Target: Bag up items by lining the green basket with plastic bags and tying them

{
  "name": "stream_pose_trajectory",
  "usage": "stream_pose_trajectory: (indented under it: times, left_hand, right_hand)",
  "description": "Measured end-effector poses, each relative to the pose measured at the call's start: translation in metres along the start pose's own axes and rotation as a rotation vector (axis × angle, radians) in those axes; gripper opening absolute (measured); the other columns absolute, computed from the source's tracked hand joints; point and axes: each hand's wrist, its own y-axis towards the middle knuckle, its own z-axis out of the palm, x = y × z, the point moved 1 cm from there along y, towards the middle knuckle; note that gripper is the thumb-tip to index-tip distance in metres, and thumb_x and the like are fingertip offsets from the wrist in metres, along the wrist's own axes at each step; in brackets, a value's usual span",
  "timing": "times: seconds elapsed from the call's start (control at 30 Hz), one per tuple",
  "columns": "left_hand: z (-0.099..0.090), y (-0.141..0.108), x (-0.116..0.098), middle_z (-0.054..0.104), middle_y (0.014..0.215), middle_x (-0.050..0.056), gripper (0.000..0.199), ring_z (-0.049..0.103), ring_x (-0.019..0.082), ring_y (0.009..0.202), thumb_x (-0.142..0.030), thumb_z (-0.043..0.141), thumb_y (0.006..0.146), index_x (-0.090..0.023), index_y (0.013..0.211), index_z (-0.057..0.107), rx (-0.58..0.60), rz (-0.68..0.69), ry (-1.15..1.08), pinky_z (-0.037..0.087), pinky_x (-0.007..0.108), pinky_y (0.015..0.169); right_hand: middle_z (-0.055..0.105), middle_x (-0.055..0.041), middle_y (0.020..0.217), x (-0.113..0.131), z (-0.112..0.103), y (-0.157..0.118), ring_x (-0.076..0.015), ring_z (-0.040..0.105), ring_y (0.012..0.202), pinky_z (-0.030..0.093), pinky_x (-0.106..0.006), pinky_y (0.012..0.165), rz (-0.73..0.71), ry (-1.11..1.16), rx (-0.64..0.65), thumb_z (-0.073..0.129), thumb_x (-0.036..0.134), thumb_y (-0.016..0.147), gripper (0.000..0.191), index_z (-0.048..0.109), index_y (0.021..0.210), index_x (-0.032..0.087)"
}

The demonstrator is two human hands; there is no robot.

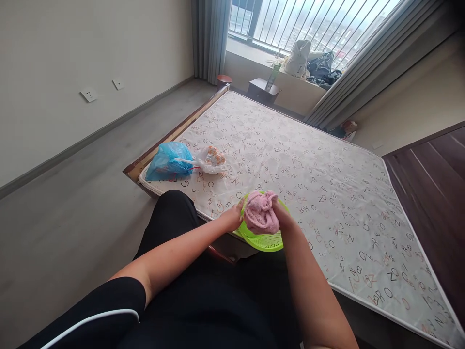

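A bunched pink cloth point(260, 213) is between my two hands, above a bright green basket point(271, 242) at the near edge of the mattress. My left hand point(236, 216) is at the left side, by the basket's rim and the cloth; its fingertips are partly hidden. From the right, my right hand point(282, 214) is closed against the cloth, with most of its fingers behind it. The basket's lower rim and part of its slotted inside show under the cloth.
On the patterned mattress point(308, 179) lie a blue plastic bag point(169, 162) and a clear bag point(212, 160) with orange-patterned contents. A small dark table point(263, 89) with a bottle, a red stool point(224, 80) and a windowsill with bags stand beyond.
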Motion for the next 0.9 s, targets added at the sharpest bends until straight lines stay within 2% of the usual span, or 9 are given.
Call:
stream_pose_trajectory:
  times: [0.1,0.17,0.3,0.43,0.5,0.57,0.67,0.77,0.9]
  left_hand:
    - [-0.009,0.002,-0.002,0.049,0.151,0.024,0.080,0.056,0.033,0.131,-0.024,0.060,0.091,-0.011,0.162,0.025,0.047,0.067,-0.057,0.044,0.043,0.110]
    - [-0.021,-0.002,-0.004,0.053,0.148,0.023,0.070,0.055,0.032,0.132,-0.027,0.060,0.092,-0.007,0.155,0.037,0.088,0.083,-0.071,0.043,0.041,0.110]
    - [-0.071,-0.028,-0.005,0.064,0.136,0.017,0.053,0.066,0.024,0.110,-0.032,0.056,0.096,-0.011,0.144,0.052,0.123,0.060,-0.043,0.048,0.034,0.099]
    - [-0.147,-0.089,0.013,0.073,0.099,0.005,0.031,0.060,0.014,0.083,-0.035,0.051,0.097,-0.015,0.112,0.069,0.189,0.044,0.137,0.045,0.025,0.079]
    - [-0.181,-0.134,0.032,0.071,0.089,0.002,0.025,0.056,0.013,0.078,-0.035,0.055,0.094,-0.015,0.099,0.070,0.217,-0.009,0.145,0.042,0.024,0.073]
    - [-0.202,-0.188,0.053,0.066,0.080,0.000,0.021,0.051,0.013,0.072,-0.036,0.059,0.090,-0.016,0.091,0.068,0.221,-0.146,0.134,0.039,0.023,0.067]
    - [-0.201,-0.275,0.079,0.060,0.070,0.000,0.020,0.047,0.014,0.065,-0.039,0.067,0.082,-0.019,0.079,0.069,0.167,-0.359,-0.036,0.037,0.024,0.061]
    - [-0.170,-0.347,0.087,0.058,0.064,-0.001,0.025,0.046,0.014,0.063,-0.045,0.072,0.078,-0.020,0.073,0.070,0.049,-0.497,-0.228,0.037,0.024,0.059]
    - [-0.126,-0.393,0.087,0.064,0.074,-0.001,0.040,0.052,0.016,0.065,-0.053,0.073,0.072,-0.024,0.099,0.071,-0.236,-0.524,-0.244,0.044,0.026,0.064]
  right_hand:
    - [0.067,-0.0016,0.085,0.038,0.011,-0.002,-0.0185,0.066,0.085,0.055,-0.029,0.078,0.001,0.243,0.034,0.069,0.056,0.082,0.037,0.060,0.093,0.022]
    - [0.067,-0.0017,0.091,0.059,0.031,0.001,-0.0172,0.065,0.087,0.055,-0.028,0.077,-0.104,0.338,0.012,0.071,0.047,0.081,0.031,0.059,0.095,0.022]
    - [0.068,-0.0026,0.105,0.072,0.074,0.015,-0.0158,0.065,0.090,0.055,-0.026,0.076,-0.209,0.400,-0.056,0.074,0.037,0.075,0.040,0.058,0.108,0.023]
    - [0.059,-0.0094,0.136,0.056,0.108,0.011,-0.0193,0.065,0.108,0.057,-0.033,0.087,-0.272,0.226,-0.101,0.073,0.033,0.075,0.071,0.046,0.140,0.026]
    - [0.057,-0.0120,0.140,0.043,0.123,-0.002,-0.0210,0.064,0.112,0.055,-0.036,0.092,-0.331,0.069,-0.106,0.069,0.032,0.079,0.065,0.049,0.140,0.024]
    - [0.063,-0.0113,0.131,0.031,0.140,-0.020,-0.0200,0.066,0.103,0.056,-0.036,0.090,-0.371,-0.064,-0.066,0.063,0.032,0.084,0.046,0.059,0.129,0.021]
    - [0.071,-0.0071,0.110,0.012,0.166,-0.046,-0.0171,0.066,0.087,0.055,-0.033,0.084,-0.371,-0.195,0.100,0.056,0.030,0.090,0.026,0.068,0.110,0.020]
    - [0.072,-0.0042,0.099,0.000,0.194,-0.066,-0.0166,0.066,0.086,0.053,-0.032,0.087,-0.374,-0.329,0.266,0.052,0.027,0.094,0.023,0.071,0.105,0.022]
    - [0.073,-0.0038,0.101,-0.002,0.233,-0.091,-0.0168,0.067,0.091,0.051,-0.030,0.088,-0.492,-0.520,0.514,0.052,0.021,0.096,0.022,0.071,0.107,0.022]
